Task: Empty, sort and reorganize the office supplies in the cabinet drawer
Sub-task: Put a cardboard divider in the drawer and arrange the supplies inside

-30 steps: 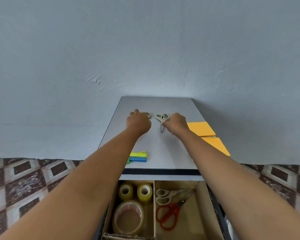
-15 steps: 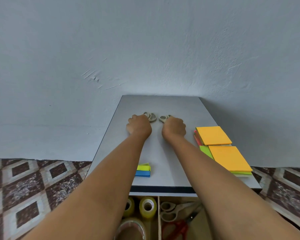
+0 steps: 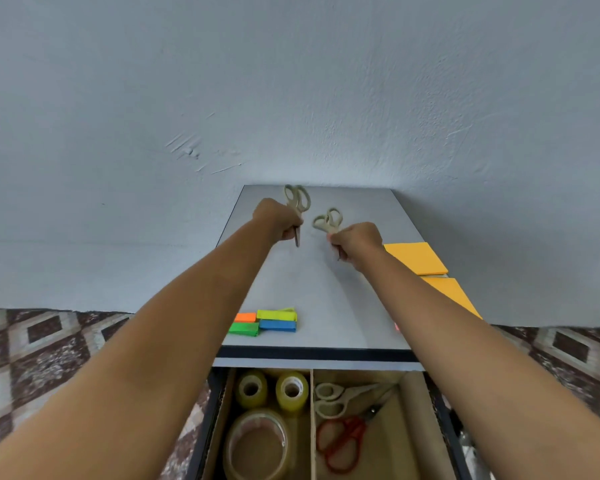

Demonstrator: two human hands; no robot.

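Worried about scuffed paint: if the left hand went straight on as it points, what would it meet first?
Likely the wall beyond the cabinet top; the scissors in the left hand would touch first. Depth is unclear.

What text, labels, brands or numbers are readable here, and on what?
No readable text.
Orange sticky note pads: blank.
Left scissors, gripped by the left hand, and right scissors, gripped by the right hand: no visible marking.
Yellow tape rolls in the drawer: any core print is too blurred to read.
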